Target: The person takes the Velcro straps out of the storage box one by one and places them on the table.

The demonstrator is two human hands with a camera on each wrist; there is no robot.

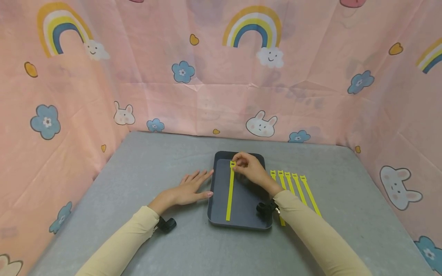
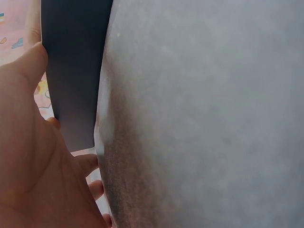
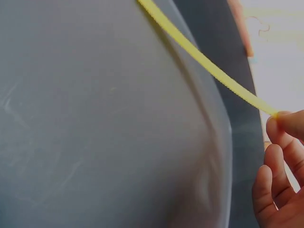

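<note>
A dark grey rectangular tray (image 1: 248, 207) lies on the table. My right hand (image 1: 253, 168) is over its far end, pinching the slotted end of a yellow cable tie (image 1: 230, 195) between thumb and forefinger. Lengthwise along the tray's left half runs the tie, its plain end toward me. In the right wrist view, the strap (image 3: 204, 61) slants up from the tray floor to the fingertips. My left hand (image 1: 188, 189) lies beside the tray with fingers spread, thumb and fingertips right at the left wall; the left wrist view shows that wall (image 2: 73, 80) close up.
Several more yellow cable ties (image 1: 310, 194) lie side by side on the grey table (image 1: 165, 153) right of the tray, partly hidden beneath my right forearm. A pink patterned cloth (image 1: 221, 99) hangs around the table's back and sides.
</note>
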